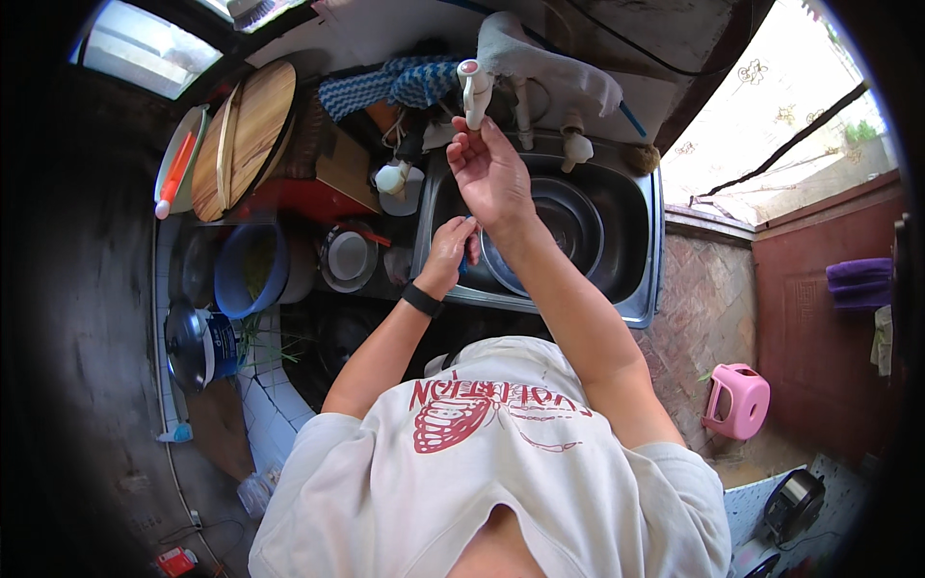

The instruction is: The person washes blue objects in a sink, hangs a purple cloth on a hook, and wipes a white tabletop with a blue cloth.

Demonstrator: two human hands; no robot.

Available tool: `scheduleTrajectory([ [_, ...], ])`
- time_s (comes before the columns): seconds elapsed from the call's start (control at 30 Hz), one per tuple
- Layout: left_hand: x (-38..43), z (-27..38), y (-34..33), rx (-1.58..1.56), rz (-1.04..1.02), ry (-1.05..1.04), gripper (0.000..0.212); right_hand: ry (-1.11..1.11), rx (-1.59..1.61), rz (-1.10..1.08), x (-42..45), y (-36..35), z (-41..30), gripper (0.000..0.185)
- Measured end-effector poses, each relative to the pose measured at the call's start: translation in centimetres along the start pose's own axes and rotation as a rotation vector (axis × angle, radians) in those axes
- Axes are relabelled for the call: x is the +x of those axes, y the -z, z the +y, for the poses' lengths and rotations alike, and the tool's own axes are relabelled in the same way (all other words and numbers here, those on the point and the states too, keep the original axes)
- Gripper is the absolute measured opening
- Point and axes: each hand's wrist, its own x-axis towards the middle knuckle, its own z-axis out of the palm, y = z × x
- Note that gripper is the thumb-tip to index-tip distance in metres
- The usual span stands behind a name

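My right hand (493, 173) reaches up to the white tap (470, 72), its thumb and fingers around the lower end of the lever (475, 108). Below it, my left hand (452, 249) is closed over the left side of the sink. A bit of a blue object (463, 266) shows beside its fingers; most of it is hidden, so its kind is unclear. Under my right forearm, a round metal basin (589, 217) sits in the stainless steel sink (629, 307).
Left of the sink are a small bowl (348, 255), a blue-purple plastic basin (224, 267) and a round wooden lid (267, 108). A blue-and-white cloth (394, 83) hangs behind. On the sink's far corner rests a brown scrubber (643, 157). A pink stool (744, 401) stands right.
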Motion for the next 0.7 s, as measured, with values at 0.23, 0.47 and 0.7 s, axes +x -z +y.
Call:
scheduleTrajectory([
  [0.23, -0.7, 0.5, 0.4, 0.027, 0.004, 0.051, 0.022, 0.08, 0.229, 0.113, 0.9, 0.0, 1.5, 0.025],
  [0.47, -0.3, 1.3, 0.4, 0.036, -0.022, 0.056, 0.022, -0.045, 0.269, 0.063, 0.6, -1.3, 1.5, 0.042],
  [0.7, -0.1, 1.5, 0.8, 0.038, -0.025, 0.073, 0.021, -0.219, 0.383, -0.31, 0.9, 1.2, 1.3, 0.029],
])
